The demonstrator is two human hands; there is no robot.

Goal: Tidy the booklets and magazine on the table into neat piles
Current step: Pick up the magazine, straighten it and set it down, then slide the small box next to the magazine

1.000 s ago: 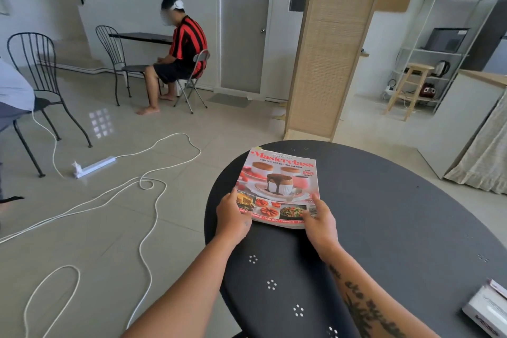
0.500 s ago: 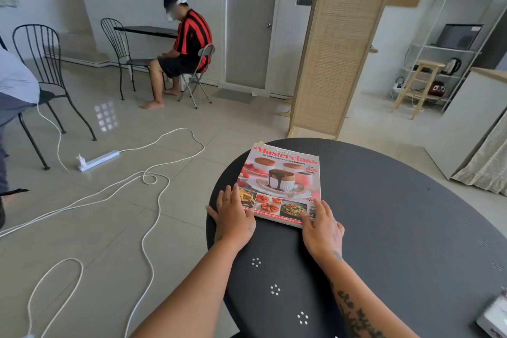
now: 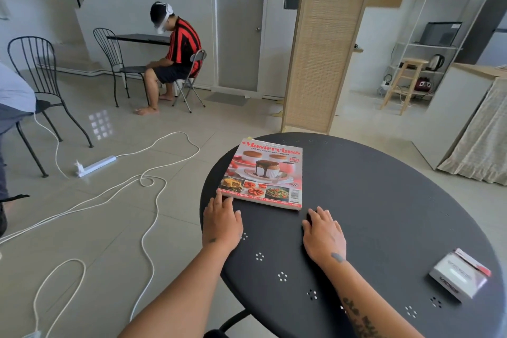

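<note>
A colourful cookbook magazine [image 3: 264, 173] lies flat on top of a thin pile at the far left of the round black table [image 3: 384, 200]. My left hand [image 3: 220, 221] rests palm down on the table just below the pile's near left corner, fingertips touching its edge. My right hand [image 3: 323, 233] lies flat on the table just below the near right corner, a little apart from it. Both hands hold nothing. What lies under the magazine is hidden.
A small white and red box [image 3: 461, 276] sits at the table's near right. A woven folding screen [image 3: 321, 44] stands behind the table. White cables [image 3: 153, 186] and a power strip [image 3: 96, 166] lie on the floor to the left. A person sits on a chair [image 3: 175, 57] far left.
Both hands have let go of the magazine pile and drawn back toward me, and now lie flat on the table. The pile stays in place.
</note>
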